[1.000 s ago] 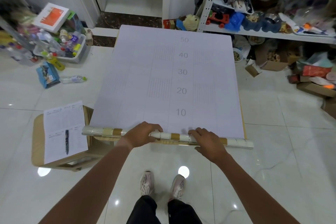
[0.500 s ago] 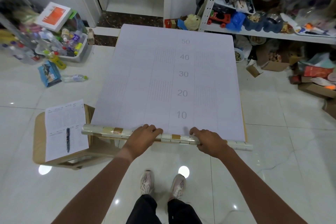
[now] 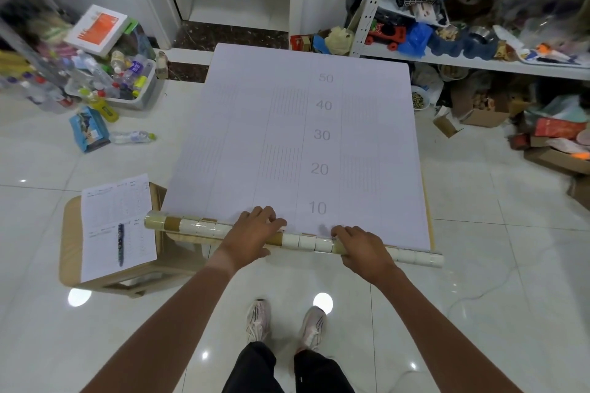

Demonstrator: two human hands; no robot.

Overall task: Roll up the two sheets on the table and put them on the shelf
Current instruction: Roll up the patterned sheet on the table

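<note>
In the head view, the pale lilac numbered sheet (image 3: 297,150) lies flat on the worktop (image 3: 429,223), its near edge wound into a white-and-tan tiled roll (image 3: 306,241). Left hand (image 3: 252,234) lies palm-down over the roll, fingers extended onto the sheet. Right hand (image 3: 362,249) curls around the roll, forearms reaching forward.

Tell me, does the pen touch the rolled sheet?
Apart. The head view shows the pen lying on the printed paper on the stool, with bare paper between it and the rolled sheet.
</note>
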